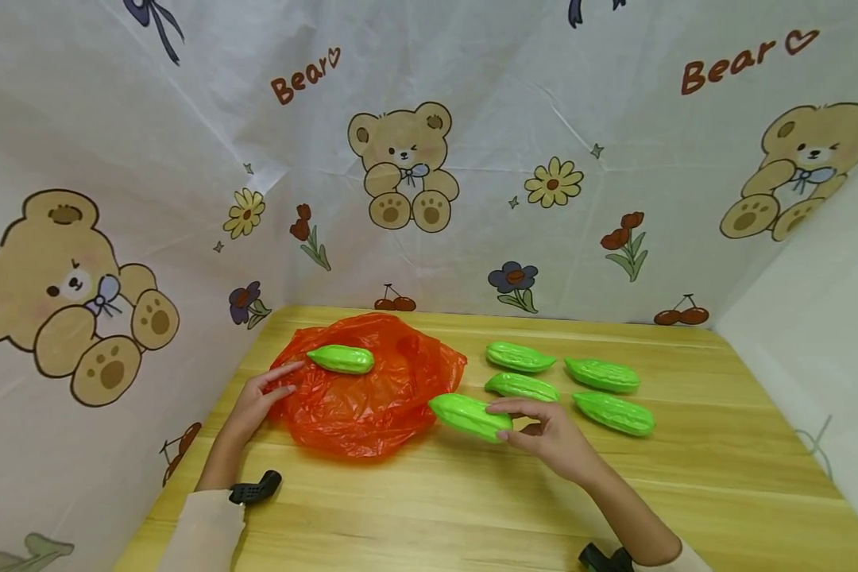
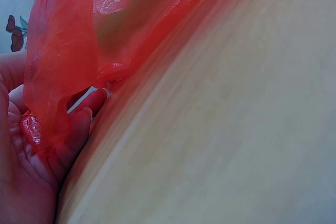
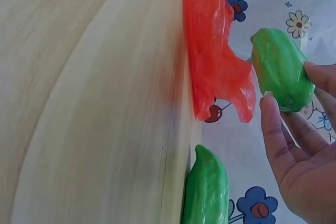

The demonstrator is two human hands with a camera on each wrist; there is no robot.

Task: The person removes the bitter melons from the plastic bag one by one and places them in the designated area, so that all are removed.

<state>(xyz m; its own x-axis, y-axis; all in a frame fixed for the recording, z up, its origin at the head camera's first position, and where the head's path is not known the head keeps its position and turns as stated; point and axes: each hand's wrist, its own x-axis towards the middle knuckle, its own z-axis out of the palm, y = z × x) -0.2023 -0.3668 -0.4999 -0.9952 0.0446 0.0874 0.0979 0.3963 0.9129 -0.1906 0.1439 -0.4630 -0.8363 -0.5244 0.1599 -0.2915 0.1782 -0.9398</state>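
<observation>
My right hand (image 1: 554,437) holds a bright green bitter melon (image 1: 465,415) by its blunt end, thumb and fingers pinching it just above the table. Its pointed end faces the red plastic bag (image 1: 372,421), at the bag's right edge in the head view. The bag lies spread with its mouth open, and another bitter melon (image 1: 343,359) sits on it toward the back left. At the bag's left rim is my left hand (image 1: 257,401). In the left wrist view, thin red film runs into the palm, and the lower fingers (image 2: 81,121) curl about it.
Several more bitter melons (image 1: 613,413) lie in two rough columns on the wooden table (image 1: 429,516), right of the bag. A white cloth (image 1: 472,262) printed with bears and flowers hangs behind the table and along its left side.
</observation>
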